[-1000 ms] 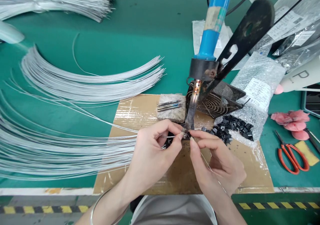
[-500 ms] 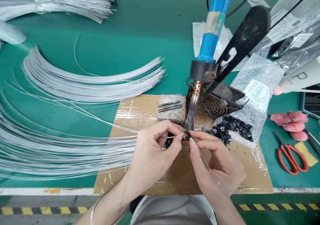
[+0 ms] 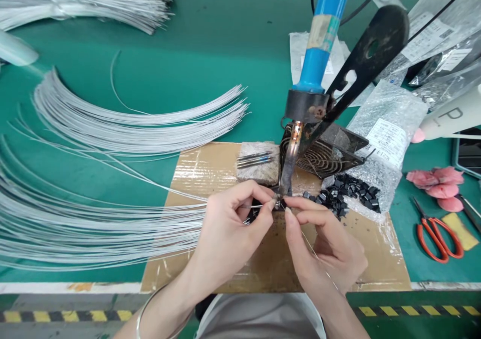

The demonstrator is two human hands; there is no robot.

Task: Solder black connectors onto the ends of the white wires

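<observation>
My left hand pinches the end of a white wire between thumb and forefinger, close under the tip of a soldering iron. In the fingers of my right hand is a thin strand of solder wire, which trails back over the palm to the wrist. Both sets of fingertips nearly meet at the iron's tip. A small shiny part sits between them, too small to make out. Loose white wires fan out left of my left hand, their right ends partly hidden behind it.
The blue-handled iron leans on a black holder with a coil. Beside it lies a stained pad with metal tips. Black connector housings spill from a bubble bag. Red-handled scissors lie right; another wire bundle lies behind.
Almost nothing differs. Both hands keep their place at the iron's tip, with only a very slight shift of the fingers.
</observation>
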